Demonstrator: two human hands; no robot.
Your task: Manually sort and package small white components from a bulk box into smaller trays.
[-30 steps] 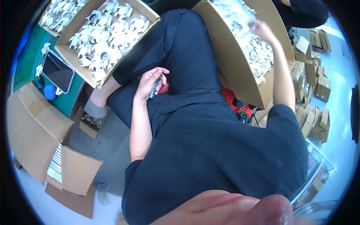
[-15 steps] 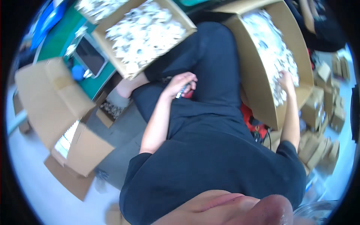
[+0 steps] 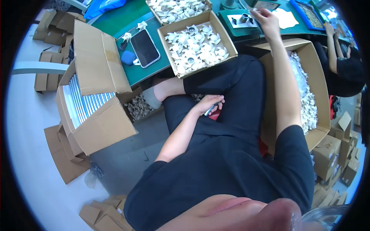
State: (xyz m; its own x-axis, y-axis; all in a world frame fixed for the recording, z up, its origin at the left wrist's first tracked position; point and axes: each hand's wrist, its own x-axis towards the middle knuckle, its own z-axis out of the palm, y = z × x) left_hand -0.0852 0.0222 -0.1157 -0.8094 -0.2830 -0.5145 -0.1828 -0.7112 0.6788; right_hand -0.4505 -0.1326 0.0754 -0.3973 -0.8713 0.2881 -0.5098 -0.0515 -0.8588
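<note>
While my left hand [image 3: 208,104] rests over my lap, its fingers curl around one slim pen-like tool [image 3: 208,112]. My right hand [image 3: 269,25] is raised over the table [image 3: 135,76], fingers bent close together; whether they pinch anything, I cannot tell. Just beside them sits one white plate [image 3: 240,25] with a short cylinder upright on it. To its left, two shallow boxes [image 3: 224,32] hold white bladed parts [image 3: 194,47], too heaped to count; two more such parts lie loose near one phone [image 3: 145,49] and one blue object [image 3: 128,58]. One deep carton [image 3: 322,90] of white pieces stands by my right leg.
</note>
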